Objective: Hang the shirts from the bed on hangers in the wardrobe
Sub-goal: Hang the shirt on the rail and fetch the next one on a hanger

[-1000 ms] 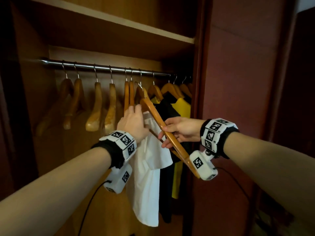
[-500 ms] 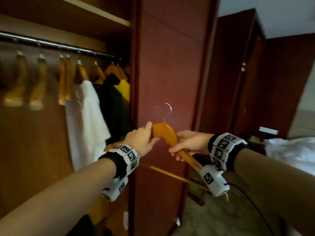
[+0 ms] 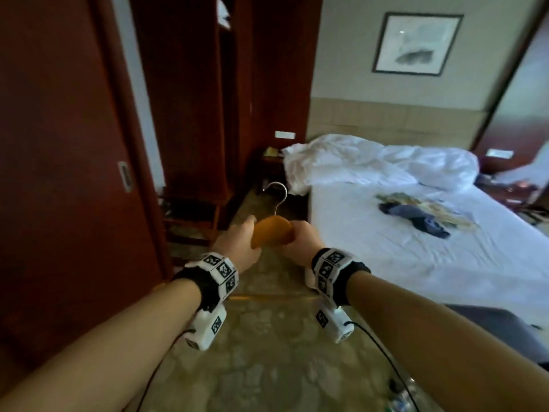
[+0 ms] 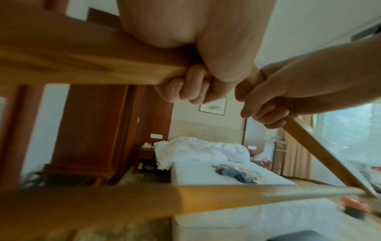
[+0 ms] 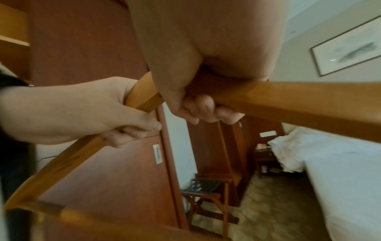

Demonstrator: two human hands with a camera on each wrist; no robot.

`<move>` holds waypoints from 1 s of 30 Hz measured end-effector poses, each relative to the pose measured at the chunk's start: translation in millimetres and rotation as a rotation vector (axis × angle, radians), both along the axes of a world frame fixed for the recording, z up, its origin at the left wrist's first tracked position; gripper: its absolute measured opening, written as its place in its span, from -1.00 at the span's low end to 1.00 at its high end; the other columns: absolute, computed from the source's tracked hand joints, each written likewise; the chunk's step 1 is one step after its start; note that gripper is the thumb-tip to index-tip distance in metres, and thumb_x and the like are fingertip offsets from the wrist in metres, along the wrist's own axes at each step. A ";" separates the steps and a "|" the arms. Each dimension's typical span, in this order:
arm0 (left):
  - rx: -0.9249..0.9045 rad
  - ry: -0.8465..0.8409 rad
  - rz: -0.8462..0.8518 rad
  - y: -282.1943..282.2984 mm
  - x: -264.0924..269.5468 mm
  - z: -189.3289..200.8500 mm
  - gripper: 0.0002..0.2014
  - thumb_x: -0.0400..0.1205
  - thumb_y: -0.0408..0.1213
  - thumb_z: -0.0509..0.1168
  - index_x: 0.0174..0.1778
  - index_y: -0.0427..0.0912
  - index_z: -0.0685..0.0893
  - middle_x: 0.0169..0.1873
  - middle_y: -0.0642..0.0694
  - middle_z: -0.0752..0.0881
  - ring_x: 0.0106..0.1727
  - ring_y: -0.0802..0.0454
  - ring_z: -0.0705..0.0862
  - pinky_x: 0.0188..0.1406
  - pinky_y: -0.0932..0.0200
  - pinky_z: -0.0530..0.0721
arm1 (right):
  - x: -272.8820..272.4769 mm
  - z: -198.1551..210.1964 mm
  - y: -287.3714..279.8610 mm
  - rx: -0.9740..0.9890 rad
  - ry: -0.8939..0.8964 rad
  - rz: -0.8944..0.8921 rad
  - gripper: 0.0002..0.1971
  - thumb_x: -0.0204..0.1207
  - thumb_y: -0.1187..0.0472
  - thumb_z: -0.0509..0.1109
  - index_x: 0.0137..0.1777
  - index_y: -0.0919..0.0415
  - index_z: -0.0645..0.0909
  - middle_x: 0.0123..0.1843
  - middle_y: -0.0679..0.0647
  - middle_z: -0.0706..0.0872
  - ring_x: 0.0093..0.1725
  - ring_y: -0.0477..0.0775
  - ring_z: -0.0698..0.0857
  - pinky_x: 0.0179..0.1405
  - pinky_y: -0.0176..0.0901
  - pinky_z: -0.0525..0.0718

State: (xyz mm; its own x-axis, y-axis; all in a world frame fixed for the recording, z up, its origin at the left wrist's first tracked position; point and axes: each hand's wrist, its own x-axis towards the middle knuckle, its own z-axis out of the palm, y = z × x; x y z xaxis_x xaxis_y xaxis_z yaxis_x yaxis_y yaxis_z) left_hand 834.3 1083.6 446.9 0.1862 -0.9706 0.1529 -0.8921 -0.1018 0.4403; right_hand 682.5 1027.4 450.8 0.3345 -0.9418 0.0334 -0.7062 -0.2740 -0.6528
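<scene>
Bed point(image 3: 445, 263) fills 2 to 4 o'clock, its near edge running alongside open floor point(image 3: 267, 352). Dark wardrobe door point(image 3: 59, 173) closes off 9 o'clock.

Shirts point(image 3: 416, 214), a small dark and pale heap, lie mid-mattress at 2 o'clock, well apart from the hands. Soft, light, floppy by the look; best taken at collar or shoulders.

Hanger point(image 3: 271, 234) at centre: stiff wood, light, metal hook up. Left hand point(image 3: 240, 243) and right hand point(image 3: 303, 242) each clench one shoulder arm.

Floor lane towards the bed looks free; the bed corner and the door edge are the things to clear.
</scene>
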 end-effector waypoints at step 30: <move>0.436 0.042 -0.662 -511.0 -375.4 -220.8 -0.56 0.54 -0.22 0.38 0.32 -0.06 0.43 -0.05 -0.13 0.72 -0.04 -0.17 0.75 -0.01 -0.07 0.72 | -383.6 -214.1 -410.9 0.410 0.089 -0.527 -0.75 0.47 0.28 0.50 0.15 0.21 0.74 -0.02 0.11 0.76 -0.05 0.08 0.69 -0.11 -0.23 0.48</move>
